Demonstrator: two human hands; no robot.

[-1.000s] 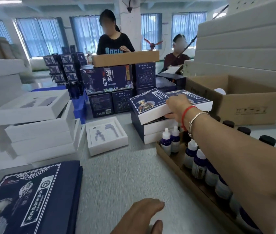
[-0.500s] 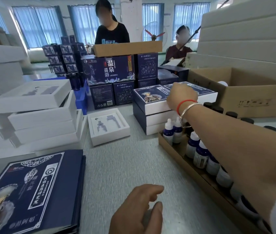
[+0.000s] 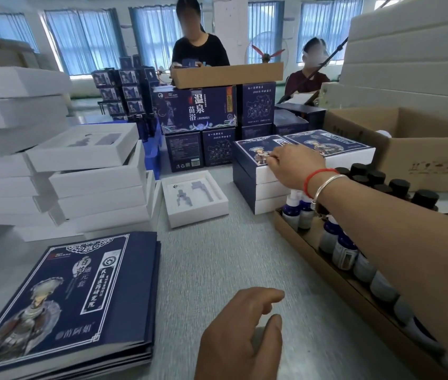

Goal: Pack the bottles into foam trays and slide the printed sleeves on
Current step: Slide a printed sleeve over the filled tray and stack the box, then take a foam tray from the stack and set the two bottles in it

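My right hand [image 3: 295, 167] reaches across to a stack of finished packs, fingers curled over the front top edge of the uppermost sleeved box [image 3: 250, 152]. Under my forearm, a long cardboard tray [image 3: 310, 256] holds a row of blue dropper bottles [image 3: 344, 250] with white caps. Behind them stand dark bottles with black caps [image 3: 399, 185]. One open white foam tray [image 3: 181, 219] with two cut-outs lies mid-table. A pile of flat printed sleeves [image 3: 80, 297] lies at the near left. Low over the table, my left hand [image 3: 242, 333] hangs with relaxed fingers, holding nothing.
White foam trays [image 3: 96, 185] are piled high at the left. A brown carton [image 3: 422, 165] stands open at the right, with white foam slabs [image 3: 409, 50] stacked behind it. Dark blue product boxes [image 3: 198, 111] line the back, where two people work.
My right hand slid left along the top sleeved box toward its near corner. My left hand rose further into view. The camera moved closer to the table.
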